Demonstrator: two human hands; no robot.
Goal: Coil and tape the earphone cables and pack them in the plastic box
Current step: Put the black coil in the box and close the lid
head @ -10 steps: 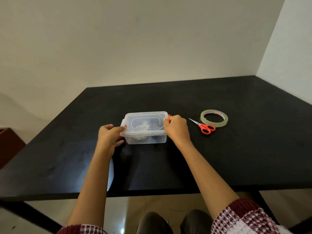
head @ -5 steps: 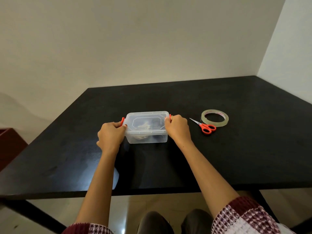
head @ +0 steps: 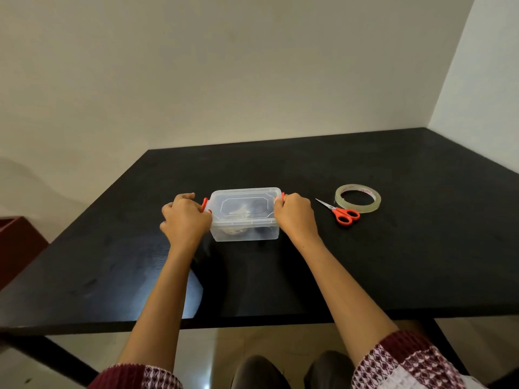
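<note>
A clear plastic box (head: 245,217) with its lid on stands on the black table (head: 365,262). Through its walls I see a pale coiled earphone cable (head: 235,223) at the left and a dark one (head: 261,228) at the right. My left hand (head: 184,220) is closed over the orange latch (head: 204,204) at the box's left end. My right hand (head: 295,217) grips the orange latch (head: 283,196) at the right end. Both hands press against the box's short sides.
Orange-handled scissors (head: 341,213) lie right of the box, blades pointing toward it. A roll of clear tape (head: 357,198) lies flat just behind them. A dark red box (head: 16,242) stands off the table's left edge. Walls close in behind and to the right.
My left hand has shifted from the box's front left corner onto the left latch and closed around it. The right hand has stayed on the right latch. The box has barely moved.
</note>
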